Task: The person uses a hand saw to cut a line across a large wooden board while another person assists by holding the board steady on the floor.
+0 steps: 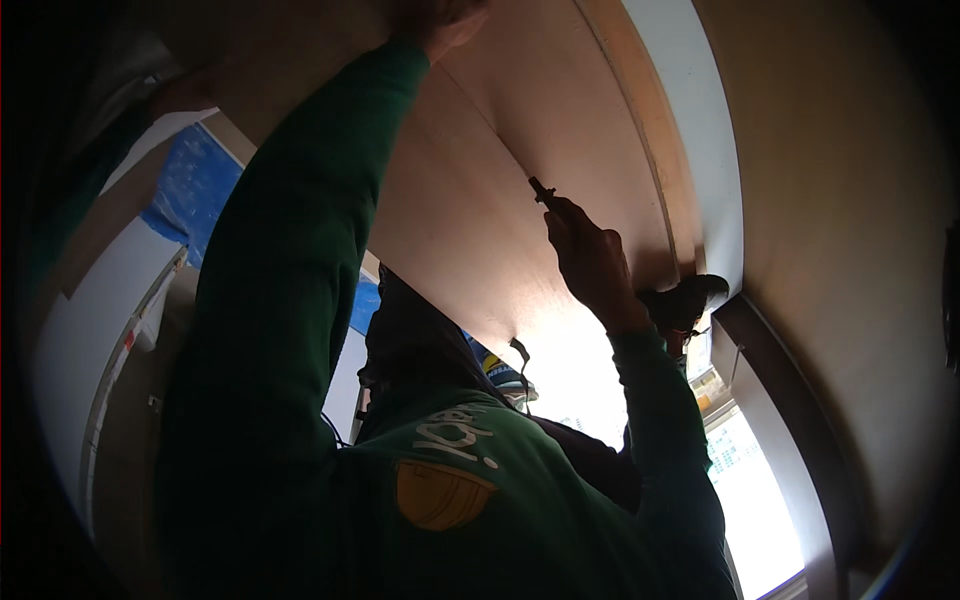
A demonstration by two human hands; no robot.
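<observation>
Brown plywood panel (560, 110) spans the upper centre of the scene, overhead, with a seam running from upper left toward the middle. A thin wooden edge strip (650, 130) borders it on the right, and a white band (700, 120) follows beyond that. Further right lies a plain beige surface (850, 220).

Right hand (592, 262), in a green sleeve, is closed round a small dark slender tool (541, 189), whose tip meets the panel near its centre. Left hand (440, 22), also green-sleeved, is raised to the panel at the top edge. It is cut off there, so its grip cannot be judged.

Between the two arms stands a person in a green sweatshirt (470, 500) with a yellow patch, their dark-covered head (410, 335) seen from close behind. Whether the raised arms belong to this person cannot be determined.

A dark frame (795, 410) borders a bright window (765, 500) at the lower right. On the left are a blue sheet (195, 185) and a white board (85, 340).

A dark capped shape (690, 295) shows far beyond the right wrist, too dim to identify. Glare washes out the lower end of the panel, and the picture's rim is black.
</observation>
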